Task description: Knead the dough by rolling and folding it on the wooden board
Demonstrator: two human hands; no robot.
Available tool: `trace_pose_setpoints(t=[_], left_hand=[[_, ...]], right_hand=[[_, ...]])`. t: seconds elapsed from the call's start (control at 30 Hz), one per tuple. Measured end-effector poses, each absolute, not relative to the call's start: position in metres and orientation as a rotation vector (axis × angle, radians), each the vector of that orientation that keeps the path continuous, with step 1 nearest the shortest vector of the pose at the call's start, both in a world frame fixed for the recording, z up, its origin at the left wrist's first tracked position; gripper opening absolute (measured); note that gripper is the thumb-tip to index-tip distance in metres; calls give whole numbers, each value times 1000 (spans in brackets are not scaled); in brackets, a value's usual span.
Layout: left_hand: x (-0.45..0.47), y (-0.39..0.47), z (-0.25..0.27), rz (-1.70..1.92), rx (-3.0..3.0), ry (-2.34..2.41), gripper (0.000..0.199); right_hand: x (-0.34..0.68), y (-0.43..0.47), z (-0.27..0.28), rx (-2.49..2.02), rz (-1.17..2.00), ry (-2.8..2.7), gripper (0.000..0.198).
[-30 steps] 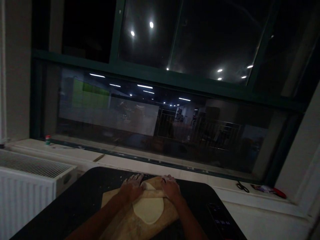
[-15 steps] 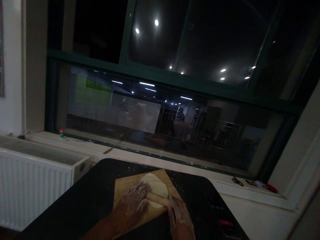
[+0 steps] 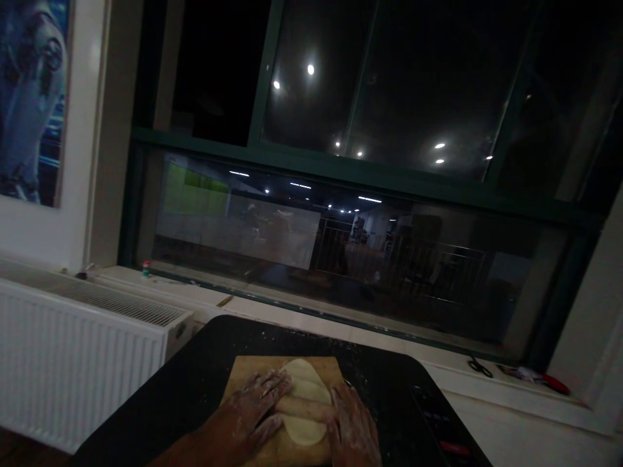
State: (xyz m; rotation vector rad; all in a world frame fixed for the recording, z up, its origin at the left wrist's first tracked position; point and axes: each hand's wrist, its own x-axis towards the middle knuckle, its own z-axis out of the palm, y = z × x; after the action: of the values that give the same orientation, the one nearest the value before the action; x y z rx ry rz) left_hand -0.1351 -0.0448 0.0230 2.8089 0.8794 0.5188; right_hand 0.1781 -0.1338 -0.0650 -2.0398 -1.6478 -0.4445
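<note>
A flat pale dough round (image 3: 305, 389) lies on a wooden board (image 3: 248, 374) set on a black table (image 3: 195, 383). Across the dough lies a wooden rolling pin (image 3: 304, 408). My left hand (image 3: 257, 410), dusted with flour, presses flat on the pin's left end with fingers spread. My right hand (image 3: 351, 427), also floury, presses on its right end. Neither hand wraps around the pin; both palms rest on top.
A phone (image 3: 438, 425) lies on the table right of the board. A white radiator (image 3: 82, 350) stands at the left. The white sill holds a small bottle (image 3: 145, 268), scissors (image 3: 480, 367) and a red item (image 3: 549, 383). A dark window fills the back.
The pin and both hands rolled from the dough's far end towards me, then stayed over its middle. The view shifted right and up, and a poster on the left wall came into view.
</note>
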Motion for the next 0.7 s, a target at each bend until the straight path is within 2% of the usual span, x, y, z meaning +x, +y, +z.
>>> trace_pose_setpoints(t=[0.13,0.2,0.4,0.5,0.7], left_hand=[[-109,-27,25,539,2797,1044,59],[-97,-13,29,546,2796,1189,56],[-88,14,29,340,2850,1336,56],[-83,6,5,599,2877,1296,53],[-76,-32,-40,1157,3055,1136,55]], right_hand=[[177,-89,8,-2075,-166,-1854,65],[178,-59,30,-2030,-127,-1916,65],[190,10,34,-1878,17,-2162,54],[200,1,23,-1834,34,-2195,53],[215,-79,-1,-1816,-85,-2012,60]])
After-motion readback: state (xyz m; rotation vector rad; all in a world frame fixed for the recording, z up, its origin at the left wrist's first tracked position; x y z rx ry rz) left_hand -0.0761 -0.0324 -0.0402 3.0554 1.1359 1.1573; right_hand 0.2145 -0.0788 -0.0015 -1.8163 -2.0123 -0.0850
